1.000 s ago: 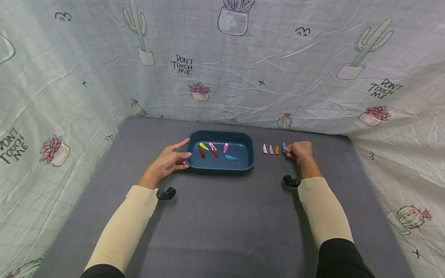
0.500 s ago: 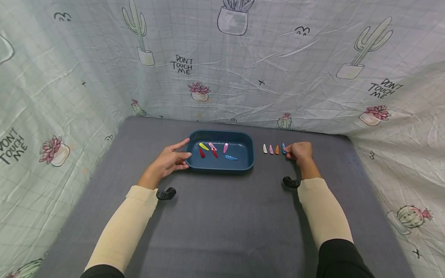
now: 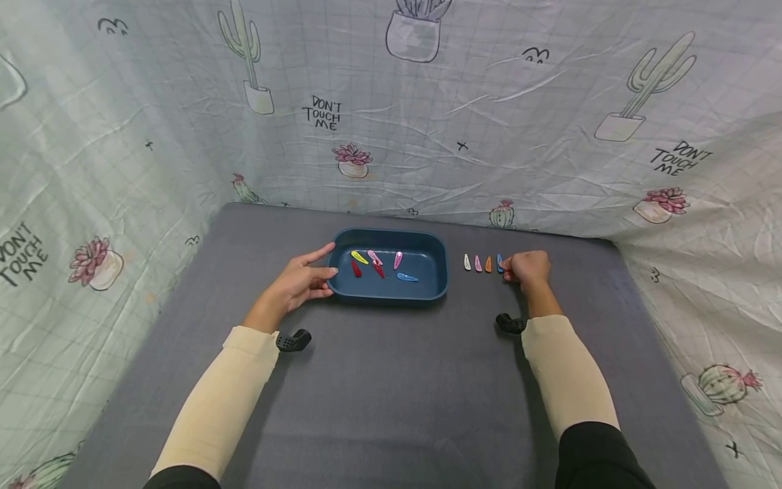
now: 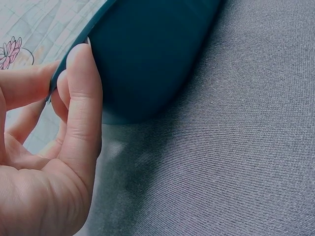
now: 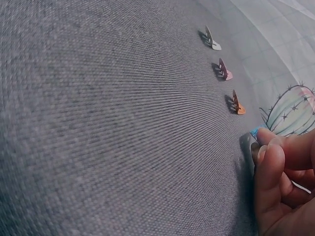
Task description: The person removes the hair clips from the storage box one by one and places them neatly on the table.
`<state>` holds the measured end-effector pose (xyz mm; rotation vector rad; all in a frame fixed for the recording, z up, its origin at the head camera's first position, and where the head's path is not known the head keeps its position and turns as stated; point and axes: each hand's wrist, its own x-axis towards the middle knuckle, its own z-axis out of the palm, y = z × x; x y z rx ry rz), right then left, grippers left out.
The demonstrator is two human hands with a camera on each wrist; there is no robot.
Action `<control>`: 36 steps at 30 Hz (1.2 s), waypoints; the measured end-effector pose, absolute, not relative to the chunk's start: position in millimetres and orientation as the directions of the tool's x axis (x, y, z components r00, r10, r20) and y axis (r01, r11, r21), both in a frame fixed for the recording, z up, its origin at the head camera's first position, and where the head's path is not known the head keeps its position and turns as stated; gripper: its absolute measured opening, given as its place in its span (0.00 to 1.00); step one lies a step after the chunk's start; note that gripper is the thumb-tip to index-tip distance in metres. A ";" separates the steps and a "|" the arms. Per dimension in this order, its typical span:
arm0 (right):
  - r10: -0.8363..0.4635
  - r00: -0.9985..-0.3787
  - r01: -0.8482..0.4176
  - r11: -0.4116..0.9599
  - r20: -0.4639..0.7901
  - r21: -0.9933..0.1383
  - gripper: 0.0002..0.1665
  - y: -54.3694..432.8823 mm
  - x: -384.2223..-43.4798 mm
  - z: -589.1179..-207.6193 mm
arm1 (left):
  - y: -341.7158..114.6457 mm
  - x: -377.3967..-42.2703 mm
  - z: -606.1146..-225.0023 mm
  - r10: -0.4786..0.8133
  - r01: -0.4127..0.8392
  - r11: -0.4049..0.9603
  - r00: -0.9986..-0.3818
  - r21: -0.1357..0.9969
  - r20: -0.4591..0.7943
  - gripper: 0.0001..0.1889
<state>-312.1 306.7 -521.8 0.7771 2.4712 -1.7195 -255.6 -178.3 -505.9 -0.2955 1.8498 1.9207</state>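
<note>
A dark blue rectangular tray (image 3: 430, 278) sits on the grey cloth. My left hand (image 3: 299, 282) holds its left end, fingers and thumb at the rim, as the left wrist view also shows. Inside lie several snap hair clips: a yellow clip (image 3: 359, 257), two red, two pink and a light blue clip (image 3: 406, 277). To the right of the tray, a white hair clip (image 3: 467, 262), a pink hair clip (image 3: 478, 263) and an orange hair clip (image 5: 238, 105) stand in a row. At the row's right end my right hand (image 3: 527, 267) pinches a blue hair clip (image 3: 499, 263), mostly hidden by the fingers in the right wrist view.
The grey cloth surface (image 3: 391, 394) ends at the back against a hanging curtain (image 3: 415, 136) printed with cacti, which also runs along both sides. A black wrist device (image 3: 294, 340) is on the left wrist, and another (image 3: 510, 323) on the right.
The whole view has shifted very slightly. Both hands keep their places, the left at the tray's rim and the right on the blue hair clip.
</note>
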 end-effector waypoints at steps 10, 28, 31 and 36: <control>0.380 -0.881 0.413 0.321 -0.283 -0.853 0.11 307.2 -314.0 -522.3 | -178.1 -255.2 -503.5 0.173 -0.459 -0.002 -0.875 0.889 -0.452 0.37; 0.415 -0.866 0.452 0.409 -0.280 -0.793 0.14 298.9 -316.7 -522.0 | -180.7 -254.6 -504.3 0.192 -0.457 -0.007 -0.873 0.889 -0.448 0.38; 0.419 -0.863 0.456 0.408 -0.282 -0.791 0.14 299.6 -316.1 -522.9 | -180.2 -255.3 -505.7 0.188 -0.461 -0.007 -0.872 0.887 -0.452 0.38; 0.413 -0.869 0.449 0.425 -0.274 -0.786 0.12 302.2 -314.8 -523.0 | -179.2 -255.9 -505.8 0.183 -0.462 -0.008 -0.872 0.887 -0.453 0.38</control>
